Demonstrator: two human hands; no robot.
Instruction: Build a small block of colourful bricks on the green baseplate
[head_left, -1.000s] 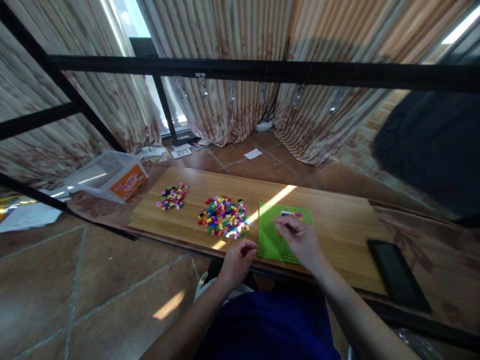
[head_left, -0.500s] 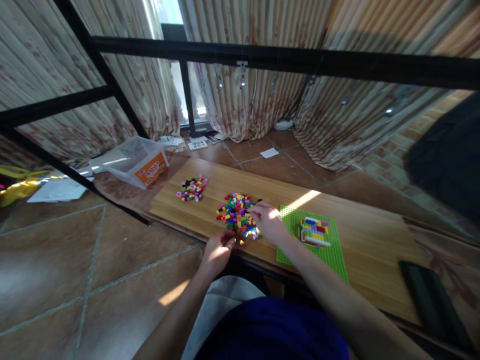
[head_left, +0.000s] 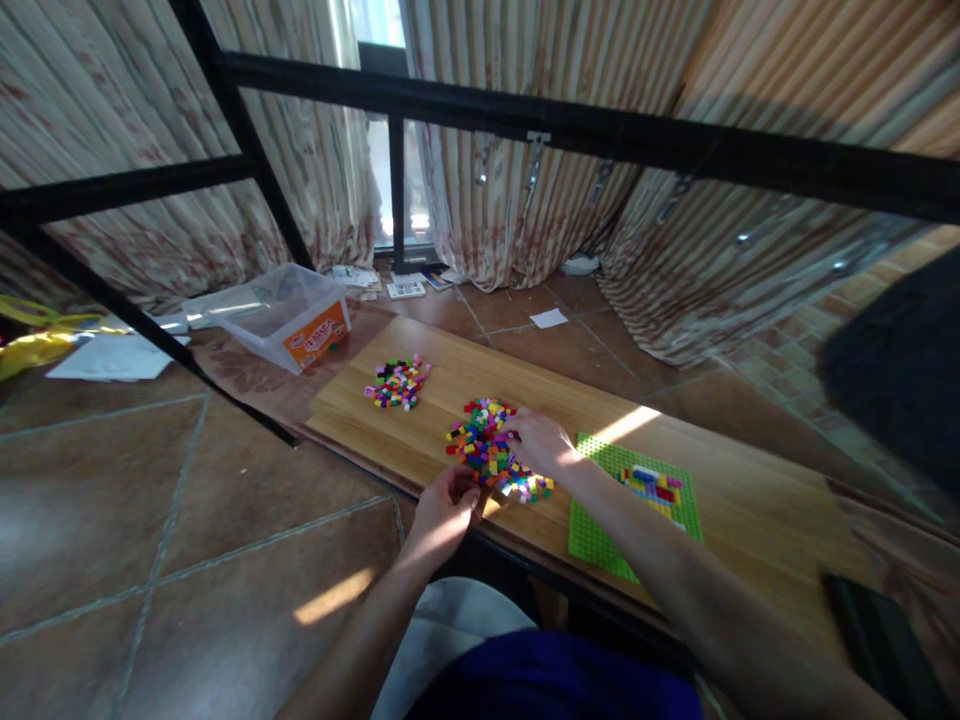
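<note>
My right hand (head_left: 541,442) reaches into the big pile of small coloured bricks (head_left: 487,452) on the wooden board (head_left: 450,385); its fingers are bent down among the bricks and mostly hidden. My left hand (head_left: 448,505) rests at the board's near edge, fingers curled, just below the pile. To the right lies a green baseplate (head_left: 600,535) with a small patch of yellow, red and blue bricks (head_left: 651,486) fixed on it. A smaller heap of bricks (head_left: 397,382) sits further left.
A clear plastic box with an orange label (head_left: 289,325) stands at the board's far left end. A dark phone (head_left: 885,640) lies at the right edge. A black metal frame (head_left: 570,125) crosses overhead. Papers (head_left: 112,355) lie on the tiled floor.
My right hand left the green baseplate and moved left into the big brick pile. My left hand stayed at the board's near edge. The camera swung left.
</note>
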